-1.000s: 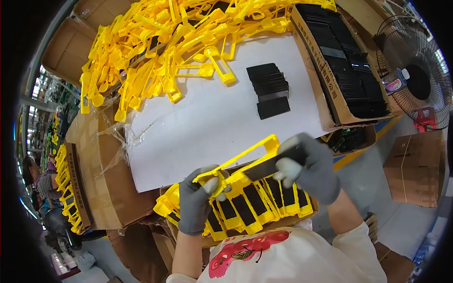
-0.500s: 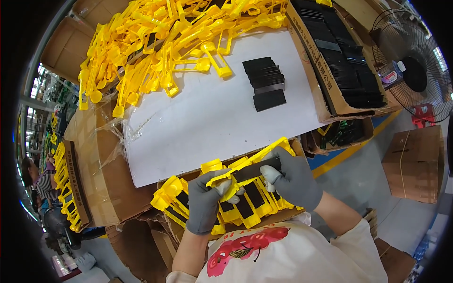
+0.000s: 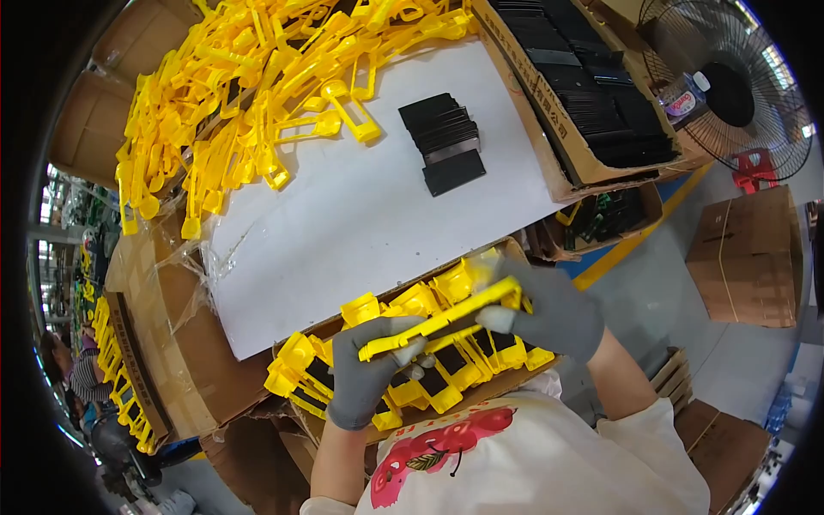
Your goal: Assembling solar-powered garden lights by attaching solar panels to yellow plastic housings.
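Lowered yellow frame (image 3: 442, 322), spanning left grip (image 3: 378, 369), right grip (image 3: 545, 309)

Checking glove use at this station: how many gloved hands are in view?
2. The left hand holds the near end of a yellow plastic frame; the right hand holds its far end, above the box of finished yellow pieces. Nobody else's hands show clearly.

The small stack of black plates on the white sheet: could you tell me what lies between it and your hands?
Only bare white sheet lies between the black plates and the yellow piece, seen from the head view.
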Demonstrator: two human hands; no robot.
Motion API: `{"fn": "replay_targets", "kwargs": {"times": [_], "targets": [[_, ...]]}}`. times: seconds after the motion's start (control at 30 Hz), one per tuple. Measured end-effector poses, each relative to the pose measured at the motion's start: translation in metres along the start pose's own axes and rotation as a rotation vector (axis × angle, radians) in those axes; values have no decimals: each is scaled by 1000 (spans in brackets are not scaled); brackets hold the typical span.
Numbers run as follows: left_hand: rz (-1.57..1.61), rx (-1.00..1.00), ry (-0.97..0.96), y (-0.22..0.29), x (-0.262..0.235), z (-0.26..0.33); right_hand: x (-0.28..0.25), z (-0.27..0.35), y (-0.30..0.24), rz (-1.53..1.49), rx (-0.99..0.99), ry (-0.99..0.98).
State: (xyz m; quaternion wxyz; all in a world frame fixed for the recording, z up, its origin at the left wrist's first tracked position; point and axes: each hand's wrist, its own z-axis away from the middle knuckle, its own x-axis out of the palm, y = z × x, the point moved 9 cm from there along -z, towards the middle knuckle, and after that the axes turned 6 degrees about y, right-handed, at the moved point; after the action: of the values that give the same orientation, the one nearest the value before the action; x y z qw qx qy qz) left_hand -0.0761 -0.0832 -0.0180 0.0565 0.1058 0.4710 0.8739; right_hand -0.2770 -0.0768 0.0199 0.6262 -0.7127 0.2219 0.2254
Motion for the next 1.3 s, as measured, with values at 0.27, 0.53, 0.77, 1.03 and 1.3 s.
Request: {"fn": "replay_targets", "kwargs": {"times": [0.27, 0.53, 0.77, 1.03, 1.3], "targets": [[-316, -139, -183, -20, 41, -9, 4, 80, 27, 178, 160, 101], [-1099, 533, -73, 11, 74, -42, -4, 98, 24, 287, 172, -83], [-1218, 841, 102, 100, 43, -113, -21, 24, 34, 347, 65, 90], [-1479, 1203, 632, 236, -36, -277, 6, -39, 43, 203, 30, 107], [-1664, 664, 522, 271, -20, -387, 13, -56, 65, 89, 147, 113]]}}
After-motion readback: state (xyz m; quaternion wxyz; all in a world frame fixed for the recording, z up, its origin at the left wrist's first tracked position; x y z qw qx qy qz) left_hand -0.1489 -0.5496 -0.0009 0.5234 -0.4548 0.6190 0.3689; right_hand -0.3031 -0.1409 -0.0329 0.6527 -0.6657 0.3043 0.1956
